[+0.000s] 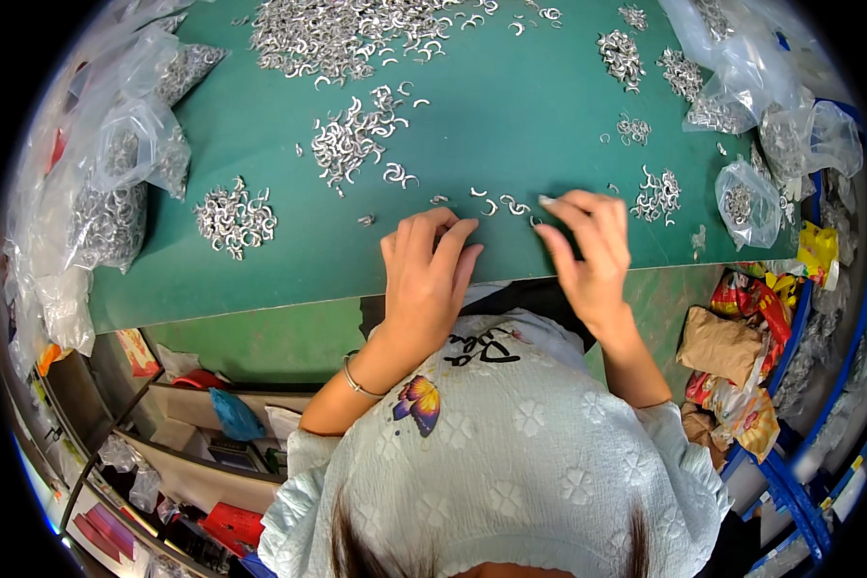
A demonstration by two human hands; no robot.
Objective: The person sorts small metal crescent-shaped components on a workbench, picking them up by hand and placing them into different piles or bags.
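My left hand (424, 270) rests low over the green table near its front edge, palm down. Its fingers are loosely bent and apart, with nothing visible in them. My right hand (592, 255) is opposite, thumb and forefinger spread apart. A small silvery crescent-shaped metal piece (536, 221) lies just by its fingertips. Between the hands are a few more pieces, among them a curved metal crescent (490, 207) and an S-shaped cluster (515, 205). Something pale shows at the right forefinger's tip, too small to tell.
A large heap of metal crescents (337, 34) covers the far table (511, 106). Smaller piles include a middle one (350, 144), a left one (234, 220) and a right one (656, 196). Filled plastic bags (116, 212) line the left edge; another bag (748, 204) sits right.
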